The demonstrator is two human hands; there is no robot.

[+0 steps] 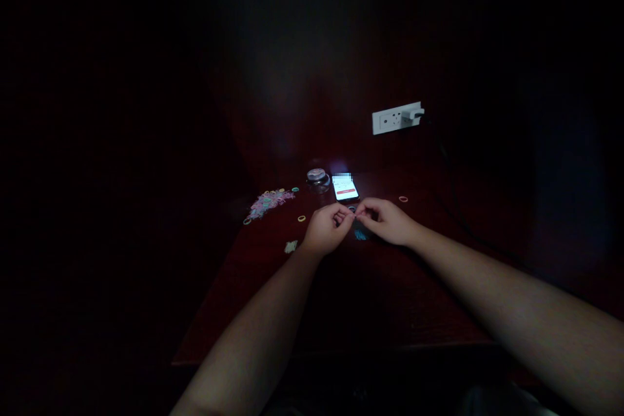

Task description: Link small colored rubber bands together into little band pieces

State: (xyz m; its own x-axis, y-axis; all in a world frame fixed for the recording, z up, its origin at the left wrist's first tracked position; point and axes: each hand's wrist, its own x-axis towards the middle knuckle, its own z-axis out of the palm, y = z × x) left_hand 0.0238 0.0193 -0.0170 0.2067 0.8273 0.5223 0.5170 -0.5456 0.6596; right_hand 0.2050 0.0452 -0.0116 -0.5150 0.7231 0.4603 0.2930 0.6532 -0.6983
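My left hand (329, 227) and my right hand (385, 220) meet above the dark red table, fingertips pinched close together. Whatever lies between the fingers is too small and dim to make out. Just behind the fingertips a light blue ring-shaped band (351, 208) shows in part. Below them sits a small cluster of blue bands (360, 234). A pale yellowish cluster of bands (291, 246) lies left of my left wrist, with a single yellow band (301, 218) farther back. To the right of my right hand rests a pink band (403, 199).
A heap of mixed pastel bands (268, 203) covers the table's back left. Behind my hands are a lit phone (345, 188) and a round clear container (318, 179). A wall socket (397, 118) holds a plug, its dark cord running down on the right.
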